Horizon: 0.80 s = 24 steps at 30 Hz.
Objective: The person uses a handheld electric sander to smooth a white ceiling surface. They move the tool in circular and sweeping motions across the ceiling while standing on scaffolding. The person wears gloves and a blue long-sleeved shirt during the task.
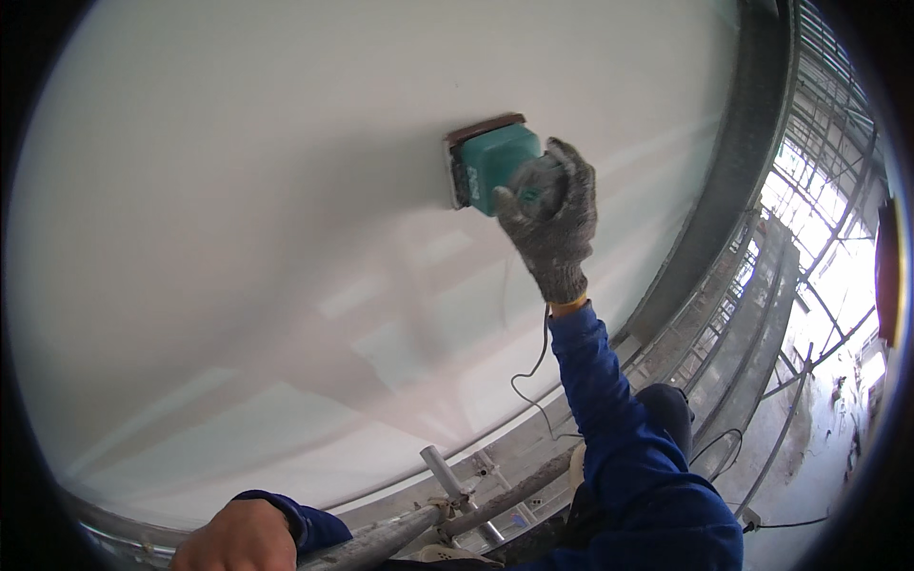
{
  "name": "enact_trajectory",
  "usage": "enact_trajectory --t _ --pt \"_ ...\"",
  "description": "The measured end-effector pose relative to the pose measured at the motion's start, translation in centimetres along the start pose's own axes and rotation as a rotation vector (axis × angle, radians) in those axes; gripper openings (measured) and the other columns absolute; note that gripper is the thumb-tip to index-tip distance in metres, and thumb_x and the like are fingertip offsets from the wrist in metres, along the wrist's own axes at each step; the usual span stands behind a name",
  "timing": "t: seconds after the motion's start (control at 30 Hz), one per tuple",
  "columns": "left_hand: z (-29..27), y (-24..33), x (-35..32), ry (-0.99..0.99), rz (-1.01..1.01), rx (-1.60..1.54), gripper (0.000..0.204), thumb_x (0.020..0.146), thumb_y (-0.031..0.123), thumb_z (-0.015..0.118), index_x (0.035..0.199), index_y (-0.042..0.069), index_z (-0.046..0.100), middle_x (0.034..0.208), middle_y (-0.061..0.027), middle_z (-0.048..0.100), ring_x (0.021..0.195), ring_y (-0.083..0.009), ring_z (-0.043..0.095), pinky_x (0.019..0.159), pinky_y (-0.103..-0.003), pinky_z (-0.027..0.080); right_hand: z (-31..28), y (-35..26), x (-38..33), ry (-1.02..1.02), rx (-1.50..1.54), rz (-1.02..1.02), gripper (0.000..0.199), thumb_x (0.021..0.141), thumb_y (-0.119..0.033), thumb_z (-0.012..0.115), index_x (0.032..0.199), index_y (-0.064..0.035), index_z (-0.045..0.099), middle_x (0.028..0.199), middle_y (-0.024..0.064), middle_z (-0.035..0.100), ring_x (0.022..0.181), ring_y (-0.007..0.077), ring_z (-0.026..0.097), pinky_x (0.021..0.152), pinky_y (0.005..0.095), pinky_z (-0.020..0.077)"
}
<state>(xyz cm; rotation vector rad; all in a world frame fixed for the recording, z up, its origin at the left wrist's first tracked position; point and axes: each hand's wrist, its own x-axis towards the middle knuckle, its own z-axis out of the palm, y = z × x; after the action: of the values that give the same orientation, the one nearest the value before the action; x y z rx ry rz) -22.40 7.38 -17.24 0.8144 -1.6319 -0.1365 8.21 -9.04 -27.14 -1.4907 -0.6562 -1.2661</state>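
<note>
My right hand (562, 214), in a grey knit glove, is wrapped round the body of a green electric sander (502, 157). The sander's square pad, edged in brown, faces a large pale smooth panel (238, 190) and appears to touch it. A thin cord (515, 383) hangs down below the glove. At the lower left edge is my bare left hand (243, 535), back upward, beside a metal scaffold pipe (390, 535). Its fingers are cut off by the picture's edge, so I cannot see what they do.
A dark beam or frame (714, 181) borders the panel on the right. Past it run metal walkway planks (752, 324) and scaffolding (828, 162). A short upright pipe joint (440, 471) sticks up near the panel's lower edge. A dark cable (790, 524) lies at the lower right.
</note>
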Motion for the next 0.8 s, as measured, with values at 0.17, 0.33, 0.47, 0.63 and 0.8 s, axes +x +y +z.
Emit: enact_trajectory --t 0.17,0.33,0.47,0.63,0.8 --pt "0.0 -0.3 0.2 -0.012 0.015 -0.051 0.02 0.097 0.022 0.051 0.081 0.012 0.058 0.066 -0.0001 0.051 0.053 -0.0097 0.049 0.051 -0.024 0.035 0.3 -1.2 -3.5 -0.158 0.038 -0.117 0.065 0.061 -0.025 0.084 0.118 -0.0127 0.057 0.112 0.0128 0.058 0.099 0.0322 0.062 0.076 0.0414 0.0567" --pt "0.0 -0.3 0.3 -0.019 0.018 -0.034 0.018 0.096 0.018 0.052 0.081 0.012 0.058 0.066 0.0004 0.051 0.053 -0.0097 0.047 0.051 -0.024 0.033 -0.6 1.3 -1.4 -0.069 -0.038 -0.114 0.065 0.065 -0.024 0.083 0.121 -0.007 0.055 0.112 0.0156 0.059 0.098 0.0335 0.061 0.082 0.04 0.0537" --pt "0.0 -0.2 0.1 -0.007 0.021 -0.026 0.016 0.095 0.016 0.053 0.081 0.012 0.058 0.066 0.0009 0.051 0.053 -0.0095 0.047 0.051 -0.024 0.033 -0.3 0.0 0.1 -0.023 -0.015 -0.006 0.066 0.065 -0.024 0.083 0.122 -0.0071 0.055 0.113 0.0141 0.06 0.099 0.032 0.061 0.082 0.0393 0.0538" --pt "0.9 0.5 -0.8 0.017 0.005 -0.083 0.014 0.094 0.014 0.052 0.083 0.008 0.057 0.064 -0.0041 0.054 0.05 -0.0138 0.05 0.048 -0.028 0.036 -0.4 0.3 -2.6 -0.144 -0.036 -0.089 0.07 0.06 -0.025 0.085 0.123 -0.0136 0.056 0.113 0.013 0.058 0.098 0.0297 0.063 0.076 0.0408 0.0575" --pt "0.7 0.5 0.4 -0.004 0.012 -0.023 0.015 0.094 0.017 0.055 0.081 0.012 0.059 0.065 0.0014 0.052 0.052 -0.0087 0.048 0.05 -0.024 0.033 0.0 0.2 -0.5 -0.056 0.04 0.024 0.068 0.066 -0.021 0.085 0.124 -0.0058 0.054 0.12 0.0148 0.058 0.105 0.0294 0.06 0.089 0.0383 0.052"
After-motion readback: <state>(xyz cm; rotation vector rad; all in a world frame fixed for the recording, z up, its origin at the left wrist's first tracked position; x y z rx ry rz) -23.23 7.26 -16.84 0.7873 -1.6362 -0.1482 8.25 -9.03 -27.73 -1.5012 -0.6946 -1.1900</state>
